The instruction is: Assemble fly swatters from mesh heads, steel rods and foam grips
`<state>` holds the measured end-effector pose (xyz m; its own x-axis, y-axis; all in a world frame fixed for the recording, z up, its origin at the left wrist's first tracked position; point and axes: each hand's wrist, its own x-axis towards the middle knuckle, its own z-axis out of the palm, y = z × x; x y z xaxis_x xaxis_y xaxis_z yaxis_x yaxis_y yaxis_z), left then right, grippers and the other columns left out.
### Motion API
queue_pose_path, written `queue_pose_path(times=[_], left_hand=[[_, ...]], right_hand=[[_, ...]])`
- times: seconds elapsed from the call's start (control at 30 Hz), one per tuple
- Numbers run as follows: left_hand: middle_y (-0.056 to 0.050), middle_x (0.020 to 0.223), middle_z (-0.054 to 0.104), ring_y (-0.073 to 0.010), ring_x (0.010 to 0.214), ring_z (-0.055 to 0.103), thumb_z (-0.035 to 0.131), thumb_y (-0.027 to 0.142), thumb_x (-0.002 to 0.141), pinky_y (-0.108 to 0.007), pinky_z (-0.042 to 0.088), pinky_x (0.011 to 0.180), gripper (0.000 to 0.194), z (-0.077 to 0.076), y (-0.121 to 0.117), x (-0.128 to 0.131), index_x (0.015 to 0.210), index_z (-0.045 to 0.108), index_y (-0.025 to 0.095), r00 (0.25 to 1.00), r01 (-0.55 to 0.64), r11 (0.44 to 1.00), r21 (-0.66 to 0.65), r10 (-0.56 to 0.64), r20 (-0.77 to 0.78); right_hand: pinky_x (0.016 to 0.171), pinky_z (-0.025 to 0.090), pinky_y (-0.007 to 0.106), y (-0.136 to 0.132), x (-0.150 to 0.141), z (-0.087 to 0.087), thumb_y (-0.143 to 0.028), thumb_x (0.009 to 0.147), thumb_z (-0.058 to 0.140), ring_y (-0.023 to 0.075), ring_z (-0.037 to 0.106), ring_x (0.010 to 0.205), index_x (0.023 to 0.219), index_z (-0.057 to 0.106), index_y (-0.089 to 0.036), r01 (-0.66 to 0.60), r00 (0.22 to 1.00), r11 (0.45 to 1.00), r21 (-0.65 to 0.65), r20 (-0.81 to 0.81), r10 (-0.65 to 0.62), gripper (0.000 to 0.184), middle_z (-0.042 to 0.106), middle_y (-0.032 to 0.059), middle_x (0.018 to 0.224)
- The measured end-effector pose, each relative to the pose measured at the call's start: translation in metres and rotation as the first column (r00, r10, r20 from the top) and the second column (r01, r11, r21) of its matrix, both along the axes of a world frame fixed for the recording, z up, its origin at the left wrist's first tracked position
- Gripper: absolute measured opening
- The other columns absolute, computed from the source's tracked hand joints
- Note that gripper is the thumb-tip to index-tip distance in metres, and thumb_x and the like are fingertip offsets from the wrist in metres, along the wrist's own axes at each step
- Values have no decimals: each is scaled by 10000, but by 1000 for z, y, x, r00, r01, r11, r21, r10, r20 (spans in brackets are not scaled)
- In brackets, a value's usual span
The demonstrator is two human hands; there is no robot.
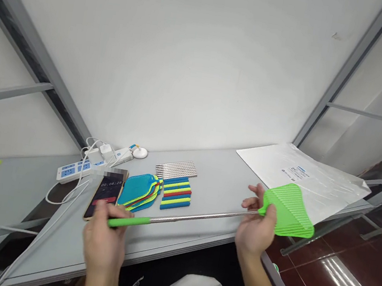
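Observation:
A green telescopic fly swatter (pixel 289 211) stretches across the front of the table, its metal rod drawn out long. My left hand (pixel 105 240) grips its green handle. The fingers of my right hand (pixel 258 226) pinch the base of the green swatter head, where the rod joins it. Behind the rod lie a stack of fly swatter heads (pixel 138 190), blue on top with yellow and red ones below, and a row of blue, yellow and red handles (pixel 176 194). Several silver metal rods (pixel 176 169) lie side by side just behind the handles.
A phone (pixel 107 192) showing a timer lies beside my left hand. Farther left are a power strip (pixel 72 170), white cables and a round white device (pixel 139 153). A white plastic bag (pixel 282 164) covers the table's right end. The wall (pixel 204 77) rises behind.

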<state>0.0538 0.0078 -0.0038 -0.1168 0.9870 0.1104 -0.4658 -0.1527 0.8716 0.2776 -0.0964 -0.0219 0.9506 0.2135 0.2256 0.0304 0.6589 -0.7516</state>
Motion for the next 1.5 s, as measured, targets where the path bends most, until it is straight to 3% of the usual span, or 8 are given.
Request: queue_pose_path(times=[0.33, 0.5, 0.77, 0.97, 1.07, 1.23, 1.37, 1.5], left_hand=[[33, 467, 454, -110, 448, 440, 477, 521, 961, -263, 400, 497, 511, -13, -47, 53, 598, 567, 172, 956, 210, 975, 76, -188, -225], [41, 481, 419, -122, 479, 416, 440, 571, 957, -254, 350, 508, 493, -12, -45, 50, 664, 551, 191, 877, 283, 959, 20, -251, -409], [26, 575, 428, -132, 555, 397, 409, 587, 958, -260, 292, 534, 517, -35, -59, 77, 630, 489, 196, 495, 709, 702, -64, -560, -664], [-36, 760, 615, -177, 695, 533, 272, 497, 1019, -286, 410, 612, 511, -31, -58, 83, 847, 640, 186, 449, 745, 665, -44, -549, -705], [-46, 797, 648, -195, 748, 571, 305, 464, 1020, -305, 448, 679, 477, -29, -54, 79, 883, 671, 190, 449, 735, 678, -15, -504, -738], [-46, 883, 679, -209, 841, 613, 431, 425, 991, -318, 465, 785, 349, -33, -42, 68, 919, 705, 221, 477, 692, 720, 56, -397, -784], [-60, 932, 680, -227, 877, 623, 430, 410, 988, -334, 470, 794, 323, -40, -22, 51, 974, 696, 227, 522, 588, 802, 107, -275, -807], [-60, 979, 674, -238, 922, 618, 443, 390, 986, -340, 466, 806, 287, -44, -4, 35, 1010, 687, 241, 517, 534, 833, 148, -183, -836]], right_hand=[[760, 384, 346, 22, -57, -35, -515, 988, 285, 157, 484, 685, 1154, 693, -208, -349, 927, 931, -105, -185, 326, 538, 691, 64, 1087], [782, 417, 348, 24, -48, -38, -511, 998, 254, 171, 516, 713, 1122, 689, -211, -396, 918, 894, -208, -123, 378, 543, 707, 52, 989], [837, 443, 366, 9, -30, -16, -517, 982, 410, 212, 635, 863, 1007, 653, -202, -481, 841, 821, -309, 101, 531, 398, 706, 50, 852], [838, 466, 339, 4, -55, -20, -485, 1005, 397, 189, 643, 899, 1057, 576, -225, -641, 696, 684, -349, 112, 709, 320, 704, 54, 944], [742, 488, 314, 5, -44, -21, -512, 984, 435, 186, 640, 781, 1083, 564, -219, -560, 733, 698, -446, 125, 668, 335, 671, 29, 784], [536, 427, 280, 0, 10, -19, -558, 969, 390, 157, 500, 499, 1266, 471, -198, -111, 888, 706, -699, 249, 386, 474, 499, -63, 589], [575, 398, 304, -2, 48, -23, -455, 945, 431, 186, 530, 571, 1364, 374, -196, 111, 879, 568, -815, 347, 326, 496, 573, -20, 732], [576, 342, 312, 9, 69, -30, -324, 891, 459, 214, 531, 581, 1257, 517, -205, 239, 828, 393, -888, 398, 396, 389, 579, 6, 681]])
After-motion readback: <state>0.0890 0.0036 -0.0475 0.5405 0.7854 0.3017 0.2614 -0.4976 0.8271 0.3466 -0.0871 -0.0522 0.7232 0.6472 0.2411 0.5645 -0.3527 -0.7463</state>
